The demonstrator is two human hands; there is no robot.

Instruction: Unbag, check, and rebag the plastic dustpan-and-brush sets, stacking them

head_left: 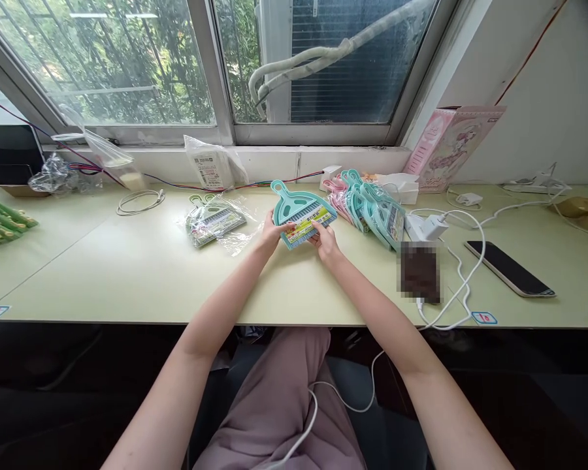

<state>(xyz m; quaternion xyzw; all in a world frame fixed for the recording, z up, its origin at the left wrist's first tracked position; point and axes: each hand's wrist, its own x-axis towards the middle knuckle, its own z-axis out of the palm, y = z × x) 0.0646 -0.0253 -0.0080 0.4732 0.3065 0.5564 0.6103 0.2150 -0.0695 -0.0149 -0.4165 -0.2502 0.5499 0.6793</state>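
Both of my hands hold a teal dustpan-shaped plastic piece [294, 202] above the table. It has a looped handle at the top and a yellow and grey printed label across its lower part. My left hand [271, 233] grips its left edge, with the thumb on the label. At the lower right, my right hand [326, 243] closes on it, thumb also on the front. Left of my hands lies a clear plastic bag [218, 222] with similar green-handled, labelled pieces inside. A pile of teal pieces [375, 205] lies to the right, beside pink ones [339, 198].
A phone [509, 269], white cables [475, 261] and a blurred dark object [420, 273] occupy the right side. Green stalk-like items [2, 225] lie far left. A pink box [453, 149] and a white packet [210, 168] stand near the window. The table's front edge [298, 324] is close to my lap.
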